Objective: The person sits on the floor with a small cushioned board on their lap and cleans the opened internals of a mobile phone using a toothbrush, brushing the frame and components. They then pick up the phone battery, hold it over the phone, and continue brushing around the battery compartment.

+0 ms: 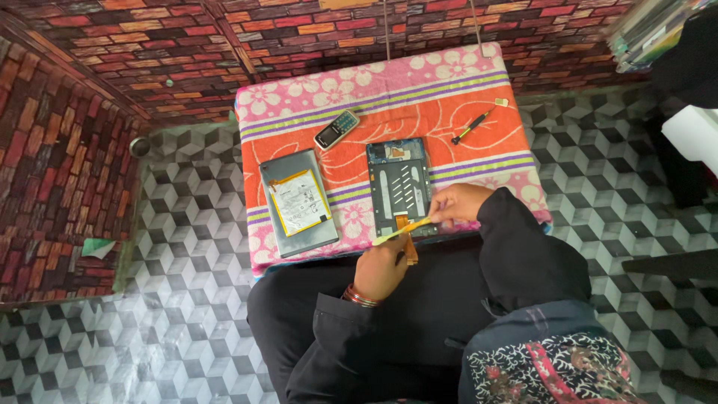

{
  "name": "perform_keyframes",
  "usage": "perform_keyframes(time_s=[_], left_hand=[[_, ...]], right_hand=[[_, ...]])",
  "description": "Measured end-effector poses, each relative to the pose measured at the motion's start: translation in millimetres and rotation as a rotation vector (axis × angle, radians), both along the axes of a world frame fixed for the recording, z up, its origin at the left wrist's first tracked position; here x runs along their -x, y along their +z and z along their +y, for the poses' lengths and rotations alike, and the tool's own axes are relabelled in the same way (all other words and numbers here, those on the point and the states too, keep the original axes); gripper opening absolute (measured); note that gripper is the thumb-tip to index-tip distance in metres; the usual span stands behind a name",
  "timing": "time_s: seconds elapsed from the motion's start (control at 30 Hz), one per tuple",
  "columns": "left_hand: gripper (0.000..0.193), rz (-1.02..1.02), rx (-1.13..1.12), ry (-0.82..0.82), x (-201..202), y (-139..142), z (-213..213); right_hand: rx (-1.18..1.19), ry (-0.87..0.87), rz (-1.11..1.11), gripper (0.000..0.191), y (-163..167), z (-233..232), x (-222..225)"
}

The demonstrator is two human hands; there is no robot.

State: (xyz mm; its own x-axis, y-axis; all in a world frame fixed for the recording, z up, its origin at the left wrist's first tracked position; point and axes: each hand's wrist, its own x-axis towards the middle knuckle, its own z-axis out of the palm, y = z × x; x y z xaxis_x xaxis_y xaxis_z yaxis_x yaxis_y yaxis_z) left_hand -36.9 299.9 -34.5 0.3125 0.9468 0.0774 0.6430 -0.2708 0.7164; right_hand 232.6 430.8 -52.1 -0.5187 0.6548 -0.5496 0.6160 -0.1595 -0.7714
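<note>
— What are the two hands busy with near the lower middle of the frame?

— Both pinch one thin yellow strip (404, 228). The left hand (380, 268) is closed on its lower-left end, the right hand (456, 202) closed on its upper-right end, so the strip stretches taut between them, probably to keep it flat and off the cloth.

— Where does the strip sit?

— Just over the bottom edge of the opened tablet frame (399, 187), at the centre of the frame, beside an orange flex ribbon (409, 243) hanging down from that edge.

— And the rest?

— The grey back panel with its battery (299, 203) lies left of centre, face up and apart, seemingly out of the hands' way. A small keypad phone (336, 129) rests above it. A screwdriver (473, 127) lies at upper right, within reach. All sit on a pink and orange flowered cloth (479, 90) covering a small table.
</note>
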Motion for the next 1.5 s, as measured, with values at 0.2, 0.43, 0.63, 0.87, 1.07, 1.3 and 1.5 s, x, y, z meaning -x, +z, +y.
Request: perform_keyframes(time_s=[0.2,0.43,0.63,0.87,1.07,1.3,1.5], left_hand=[[0.053,0.033,0.043,-0.047,4,6,-1],[0.052,0.035,0.070,-0.052,9,9,2],[0.049,-0.003,0.006,-0.043,9,7,3],[0.052,0.017,0.075,-0.035,10,9,4],[0.051,0.014,0.018,-0.042,11,6,3],[0.043,0.021,-0.051,0.001,9,6,3],[0.043,0.020,-0.056,0.006,6,11,3]], right_hand=[[-0.462,-0.446,-0.118,0.018,16,2,19],[-0.141,-0.178,0.002,0.016,22,3,17],[-0.192,-0.071,0.080,0.015,13,-1,3],[-0.323,-0.485,0.067,0.015,12,9,29],[-0.665,-0.617,-0.082,0.017,21,14,40],[-0.715,-0.459,-0.098,0.024,23,3,52],[-0.483,-0.517,-0.104,0.028,27,1,49]])
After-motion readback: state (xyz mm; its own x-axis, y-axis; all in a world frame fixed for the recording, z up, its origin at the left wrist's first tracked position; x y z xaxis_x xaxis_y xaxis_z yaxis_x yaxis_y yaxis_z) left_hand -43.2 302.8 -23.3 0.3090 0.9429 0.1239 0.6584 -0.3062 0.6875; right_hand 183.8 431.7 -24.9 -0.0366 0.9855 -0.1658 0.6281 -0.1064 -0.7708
